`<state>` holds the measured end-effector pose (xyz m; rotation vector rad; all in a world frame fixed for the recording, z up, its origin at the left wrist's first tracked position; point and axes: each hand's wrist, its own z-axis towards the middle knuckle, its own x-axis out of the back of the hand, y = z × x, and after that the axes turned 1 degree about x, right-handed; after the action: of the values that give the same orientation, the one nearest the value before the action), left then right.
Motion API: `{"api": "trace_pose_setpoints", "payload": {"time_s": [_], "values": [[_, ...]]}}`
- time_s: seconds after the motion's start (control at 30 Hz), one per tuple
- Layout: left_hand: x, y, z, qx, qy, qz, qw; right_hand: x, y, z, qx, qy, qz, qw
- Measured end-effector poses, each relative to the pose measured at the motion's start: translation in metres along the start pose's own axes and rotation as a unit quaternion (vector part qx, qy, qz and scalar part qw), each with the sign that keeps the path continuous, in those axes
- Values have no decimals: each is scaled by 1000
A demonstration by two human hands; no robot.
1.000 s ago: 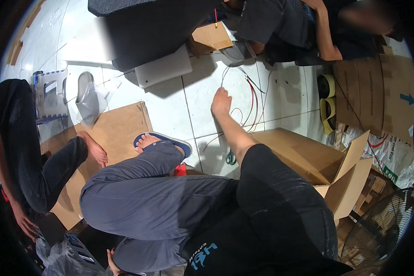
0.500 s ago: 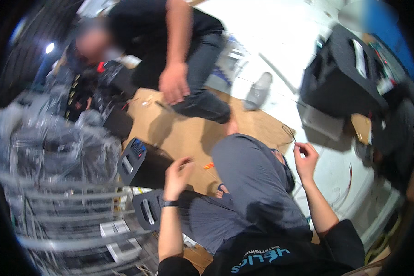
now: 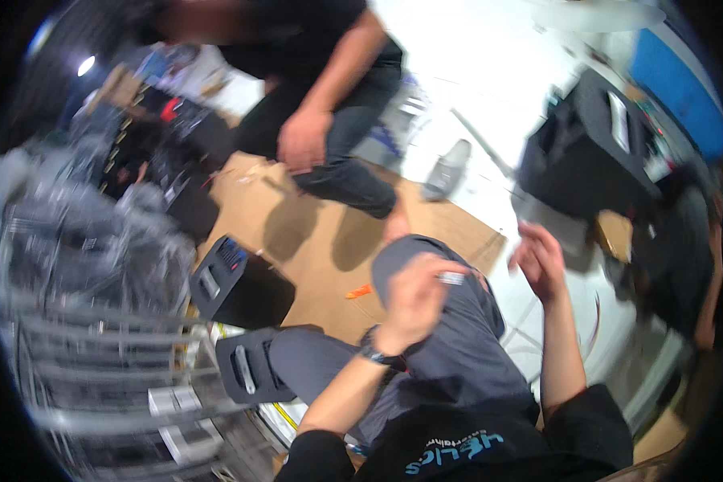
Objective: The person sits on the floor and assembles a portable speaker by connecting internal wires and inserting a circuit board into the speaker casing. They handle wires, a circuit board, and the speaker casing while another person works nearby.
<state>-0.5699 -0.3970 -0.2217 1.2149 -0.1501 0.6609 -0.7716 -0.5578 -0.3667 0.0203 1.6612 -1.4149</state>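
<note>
My left hand (image 3: 414,301) is over my raised knee, its fingers pinched at a small white piece (image 3: 451,278) that is too blurred to name exactly. To its right, my right hand (image 3: 540,261) hangs in the air beside the knee. Its fingers are loosely curled and apart, and I see nothing in them. Below both hands lies a brown cardboard sheet (image 3: 321,257) on the floor, with a small orange piece (image 3: 360,292) on it. A black box with a handle and a panel of sockets (image 3: 253,289), like a speaker, stands left of my left hand.
Opposite me a person in dark clothes crouches, one hand (image 3: 305,140) low over their leg. A second black handled box (image 3: 253,368) is by my leg, and a larger one (image 3: 590,153) stands at right. A metal rack (image 3: 112,418), plastic-wrapped goods (image 3: 80,249) and a grey shoe (image 3: 448,170) surround us.
My left hand has moved right, from beside the box to over my knee, and the white piece now shows. The thin dark loop at my right hand is no longer visible.
</note>
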Motion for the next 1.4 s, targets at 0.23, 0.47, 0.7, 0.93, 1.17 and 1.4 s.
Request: {"api": "trace_pose_setpoints", "payload": {"time_s": [0.23, 0.47, 0.7, 0.93, 1.17, 1.4], "values": [[130, 5, -44, 92, 150, -386, 906, 233, 189, -195, -400, 479, -543, 562], [192, 5, -67, 142, 215, -459, 850, 237, 174, -301, -541, 321, -567, 531], [190, 13, -67, 195, 321, -321, 869, 229, 193, -275, -504, 79, -718, 473], [231, -12, -87, 158, 115, -329, 924, 208, 202, -262, -463, -70, -761, 449], [219, -11, -88, 220, 259, -225, 913, 245, 165, -268, -459, 206, -672, 543], [204, 11, -79, 230, 308, -190, 903, 304, 119, -286, -418, 441, -659, 444]]}}
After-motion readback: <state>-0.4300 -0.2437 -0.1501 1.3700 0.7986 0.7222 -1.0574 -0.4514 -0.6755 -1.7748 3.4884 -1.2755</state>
